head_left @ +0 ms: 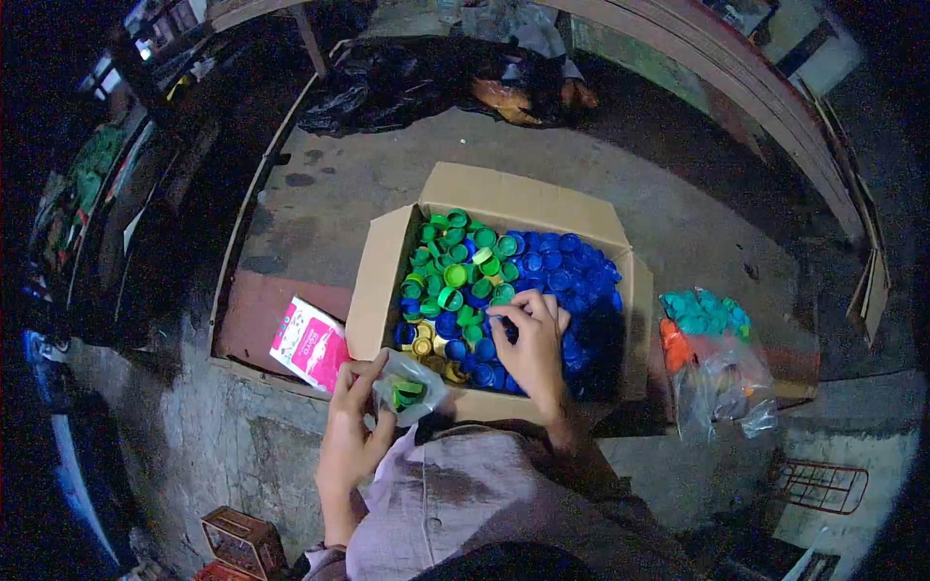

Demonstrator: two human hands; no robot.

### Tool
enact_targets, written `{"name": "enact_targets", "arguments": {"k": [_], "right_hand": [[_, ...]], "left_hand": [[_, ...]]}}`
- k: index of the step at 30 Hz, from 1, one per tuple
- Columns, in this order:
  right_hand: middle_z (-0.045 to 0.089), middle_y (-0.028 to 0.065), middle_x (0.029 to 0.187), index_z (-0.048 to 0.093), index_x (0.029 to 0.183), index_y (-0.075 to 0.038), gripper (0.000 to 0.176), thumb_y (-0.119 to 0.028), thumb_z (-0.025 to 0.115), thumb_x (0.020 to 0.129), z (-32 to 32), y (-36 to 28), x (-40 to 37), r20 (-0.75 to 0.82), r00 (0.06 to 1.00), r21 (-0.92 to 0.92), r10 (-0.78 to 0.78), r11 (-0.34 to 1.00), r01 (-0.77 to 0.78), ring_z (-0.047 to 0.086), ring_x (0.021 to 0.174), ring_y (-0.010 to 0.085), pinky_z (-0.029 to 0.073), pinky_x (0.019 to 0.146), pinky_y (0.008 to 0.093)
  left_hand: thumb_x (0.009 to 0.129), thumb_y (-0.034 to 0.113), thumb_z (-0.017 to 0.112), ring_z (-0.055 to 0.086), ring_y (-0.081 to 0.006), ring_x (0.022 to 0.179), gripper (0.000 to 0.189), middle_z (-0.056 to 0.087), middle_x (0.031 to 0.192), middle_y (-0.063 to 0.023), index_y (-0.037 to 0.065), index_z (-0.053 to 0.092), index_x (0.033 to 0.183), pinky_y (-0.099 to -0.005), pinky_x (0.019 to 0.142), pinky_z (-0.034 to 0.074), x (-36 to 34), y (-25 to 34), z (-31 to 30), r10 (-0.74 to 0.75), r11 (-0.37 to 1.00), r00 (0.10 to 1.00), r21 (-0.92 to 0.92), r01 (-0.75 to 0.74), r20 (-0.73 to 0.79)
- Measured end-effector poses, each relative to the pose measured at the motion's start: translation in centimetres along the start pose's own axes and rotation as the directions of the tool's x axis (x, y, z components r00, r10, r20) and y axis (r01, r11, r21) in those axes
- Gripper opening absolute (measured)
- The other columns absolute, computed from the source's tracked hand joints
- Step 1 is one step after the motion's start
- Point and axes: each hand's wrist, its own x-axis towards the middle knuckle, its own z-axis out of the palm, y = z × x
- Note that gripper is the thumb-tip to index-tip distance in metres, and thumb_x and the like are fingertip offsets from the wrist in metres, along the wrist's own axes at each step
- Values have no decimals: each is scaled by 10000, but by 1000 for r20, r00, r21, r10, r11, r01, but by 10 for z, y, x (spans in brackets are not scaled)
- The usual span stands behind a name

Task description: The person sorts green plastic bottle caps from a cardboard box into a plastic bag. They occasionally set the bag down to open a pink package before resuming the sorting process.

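Note:
An open cardboard box (528,194) holds many bottle caps, with green caps (455,276) at the left, blue caps (562,261) at the right and yellow caps (423,344) at the lower left. My left hand (356,412) grips the edge of a small clear plastic bag (424,378) with some green caps inside, at the box's near left corner. Above the middle of the box, my right hand (533,344) has its thumb and index finger pinched over the caps; what lies between the fingertips is too small to make out.
A pink and white packet (312,349) lies left of the box. On the right sits a clear bag with teal and orange caps (702,324). Black plastic bags (397,82) lie at the back. A brown crate (242,542) stands at the lower left, and a red wire rack (823,487) at the lower right.

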Motion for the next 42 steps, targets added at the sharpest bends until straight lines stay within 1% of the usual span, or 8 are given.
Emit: {"name": "enact_targets", "arguments": {"k": [10,14,17,22,27,34,38,42], "right_hand": [[487,22,756,614,618,-108,136,-204,709,608,28,14,-3,169,983,-218,-70,970,107,437,828,209,301,698,365],[517,39,725,628,649,-95,118,-161,715,604,6,9,-1,50,999,-142,-3,990,10,468,765,215,310,692,355],[507,37,677,610,634,-86,117,-73,716,585,-10,-10,1,-147,988,311,58,950,-9,482,697,201,338,651,318],[489,-8,717,613,651,-141,116,-180,709,598,-6,-68,-13,45,934,192,-354,921,340,472,765,181,297,713,338],[529,-19,760,623,720,-149,51,-176,627,677,-1,-43,-5,34,972,333,-231,920,207,490,760,210,311,692,362],[546,47,851,634,884,-106,297,-223,715,624,32,12,10,261,949,-87,-174,975,203,477,857,207,325,729,343],[550,54,870,620,870,-78,318,-248,729,624,21,9,11,212,973,28,-96,995,92,491,875,222,350,759,343],[545,88,877,607,850,-66,323,-222,746,604,-13,-29,13,91,984,565,-153,822,75,531,828,261,410,727,357]], "left_hand": [[666,-30,460,436,-172,695,564,442,902,-105,13,431,1227,-246,634,398,1,1,1,3,1000,1000,25,-3,6],[663,-31,464,440,-179,710,570,437,895,-106,21,432,1230,-249,644,401,0,-4,4,0,1000,1000,-27,0,-19],[662,-33,465,438,-180,708,575,435,888,-106,25,431,1233,-250,647,402,1,1,3,-13,999,1000,-34,13,-1],[659,-37,465,435,-175,681,576,435,882,-104,26,437,1230,-247,630,399,3,7,3,-26,1000,999,-2,26,24],[657,-45,461,437,-165,668,567,436,883,-103,24,447,1220,-248,612,395,1,0,-1,-21,1000,1000,1,21,-3],[649,-46,450,449,-172,700,563,439,923,-107,10,446,1210,-243,641,403,0,3,-1,-6,1000,1000,3,6,-18],[650,-44,451,447,-178,707,569,438,927,-107,10,438,1216,-253,652,406,-1,2,-2,-35,999,999,1,35,-25],[653,-41,458,442,-179,699,572,439,921,-109,13,433,1222,-260,654,408,-1,-1,1,-3,1000,999,11,4,-32]]}}
